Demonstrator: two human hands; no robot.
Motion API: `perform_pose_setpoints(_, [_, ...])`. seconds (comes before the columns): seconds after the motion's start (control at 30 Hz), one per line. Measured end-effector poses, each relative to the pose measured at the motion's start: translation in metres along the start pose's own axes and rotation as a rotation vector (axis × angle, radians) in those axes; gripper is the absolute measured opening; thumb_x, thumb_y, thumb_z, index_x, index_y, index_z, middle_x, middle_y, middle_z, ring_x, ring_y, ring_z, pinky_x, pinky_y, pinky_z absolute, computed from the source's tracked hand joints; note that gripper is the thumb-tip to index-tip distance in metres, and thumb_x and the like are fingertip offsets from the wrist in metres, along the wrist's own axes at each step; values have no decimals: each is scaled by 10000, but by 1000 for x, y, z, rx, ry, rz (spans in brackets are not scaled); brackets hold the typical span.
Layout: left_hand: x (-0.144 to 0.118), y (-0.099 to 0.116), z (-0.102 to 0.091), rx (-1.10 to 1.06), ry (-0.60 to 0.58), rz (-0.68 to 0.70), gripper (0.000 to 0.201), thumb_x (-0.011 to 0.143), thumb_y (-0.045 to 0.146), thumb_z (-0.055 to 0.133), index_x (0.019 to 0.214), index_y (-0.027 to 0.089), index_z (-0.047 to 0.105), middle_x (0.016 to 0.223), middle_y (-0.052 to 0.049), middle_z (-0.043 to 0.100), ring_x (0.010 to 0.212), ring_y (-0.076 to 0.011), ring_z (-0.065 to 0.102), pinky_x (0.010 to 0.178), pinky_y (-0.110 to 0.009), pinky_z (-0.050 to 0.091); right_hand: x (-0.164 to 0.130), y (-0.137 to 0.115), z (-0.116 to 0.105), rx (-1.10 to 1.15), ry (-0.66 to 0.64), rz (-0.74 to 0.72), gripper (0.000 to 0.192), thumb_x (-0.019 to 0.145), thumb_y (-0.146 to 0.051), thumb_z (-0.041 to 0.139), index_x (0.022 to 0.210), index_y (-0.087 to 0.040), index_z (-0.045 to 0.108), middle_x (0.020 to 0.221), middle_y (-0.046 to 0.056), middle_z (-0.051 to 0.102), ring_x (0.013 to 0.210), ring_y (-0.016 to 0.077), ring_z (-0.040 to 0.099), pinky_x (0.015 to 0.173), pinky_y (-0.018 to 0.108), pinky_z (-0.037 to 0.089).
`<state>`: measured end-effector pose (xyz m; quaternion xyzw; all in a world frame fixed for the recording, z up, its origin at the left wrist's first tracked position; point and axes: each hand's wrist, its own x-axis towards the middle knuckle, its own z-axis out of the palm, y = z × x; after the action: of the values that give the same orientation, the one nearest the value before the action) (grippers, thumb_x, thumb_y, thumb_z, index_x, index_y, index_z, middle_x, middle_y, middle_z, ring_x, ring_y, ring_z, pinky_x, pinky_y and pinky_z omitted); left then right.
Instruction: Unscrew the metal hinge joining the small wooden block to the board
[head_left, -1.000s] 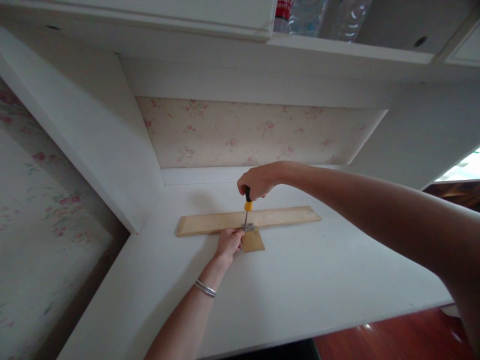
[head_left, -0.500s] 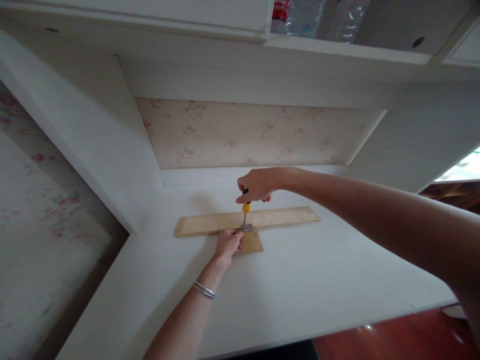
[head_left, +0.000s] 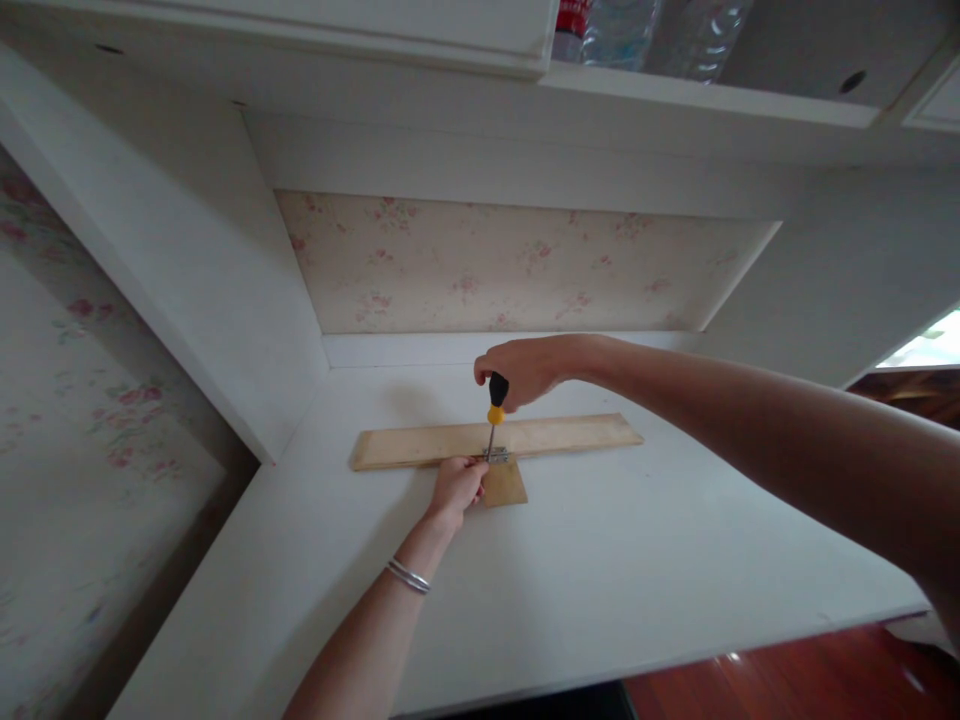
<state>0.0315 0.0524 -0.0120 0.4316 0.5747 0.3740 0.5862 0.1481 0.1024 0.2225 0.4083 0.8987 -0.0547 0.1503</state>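
Observation:
A screwdriver (head_left: 496,398) with a black and yellow handle stands nearly upright in my right hand (head_left: 525,366), its fingers wrapped round the handle. Its tip meets a small metal hinge (head_left: 499,454). Under the hinge lie a long wooden board (head_left: 577,433), placed crosswise, and a small wooden piece (head_left: 505,485) that juts toward me. My left hand (head_left: 455,485) is closed, with its fingertips at the left end of the hinge and its curled fingers against the small piece's left edge. Exactly how the fingertips grip is hidden.
The boards lie on a white desktop (head_left: 615,570) between a left side panel (head_left: 187,270) and a right panel. Overhead is a white cabinet (head_left: 337,30) with clear plastic bottles (head_left: 619,30) on its open shelf. Floral wallpaper (head_left: 495,265) covers the back.
My right hand's fingers have shifted around the screwdriver handle, so more of the black grip shows. My left hand and the boards stay in place. The view has shifted slightly.

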Motion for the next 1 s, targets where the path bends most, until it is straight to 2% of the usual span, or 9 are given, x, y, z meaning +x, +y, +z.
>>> perform_pose_setpoints(0.13, [-1,0,0,-3,0,4,137,706,236,579,613,138,556,435,37,451,383,-73,406,373,-198,225,0,-2,-3,78,-149,190,446,835,-467,497,1113,-131,587,759,85,684,607,180,624,615,300,414])
perform_pose_setpoints(0.2, [0,-1,0,-5,-4,6,134,704,234,577,614,138,557,436,40,445,383,-71,403,370,-195,222,-1,-2,-4,49,-115,109,348,796,-363,561,1068,-152,607,825,86,689,644,174,627,626,291,413])
perform_pose_setpoints(0.27, [1,-1,0,-1,-7,9,132,704,231,573,612,137,557,437,40,444,383,-70,403,369,-193,225,-1,-3,-5,53,-52,50,406,725,-330,640,1099,-182,587,924,82,683,689,174,630,627,282,414])
perform_pose_setpoints(0.4, [1,-2,0,22,7,11,148,710,235,567,597,142,546,437,37,450,382,-70,402,366,-193,234,-1,-4,-5,88,-104,189,407,787,-424,555,1088,-152,583,793,85,679,593,178,614,568,295,414])
perform_pose_setpoints(0.53, [0,0,0,13,6,9,150,713,228,567,592,144,538,439,39,451,375,-69,400,363,-194,235,1,-3,-5,43,-77,56,386,719,-317,637,1078,-183,594,936,86,682,692,175,629,614,280,415])
perform_pose_setpoints(0.7, [0,0,0,3,9,6,137,712,218,569,600,145,541,434,43,452,373,-69,404,365,-194,236,0,-2,-5,55,-130,146,372,820,-434,503,1033,-152,617,756,81,681,589,178,612,576,299,413])
perform_pose_setpoints(0.8, [1,0,0,9,2,0,151,713,227,575,591,148,536,427,43,456,375,-67,408,371,-190,238,-2,-1,-4,36,-73,32,448,735,-351,622,1148,-187,570,994,89,679,742,187,636,630,281,422])
perform_pose_setpoints(0.9, [0,0,0,22,-1,3,166,715,243,579,585,147,541,415,42,457,374,-65,407,376,-189,241,-1,2,-1,79,-86,116,635,730,-487,619,1267,-184,467,968,97,682,703,200,641,616,295,428])
perform_pose_setpoints(1.0, [1,-1,-1,30,11,7,164,713,248,580,589,144,548,415,40,460,370,-66,403,376,-194,245,0,6,1,100,-102,162,538,796,-462,534,1241,-166,475,891,99,687,610,186,632,578,300,423])
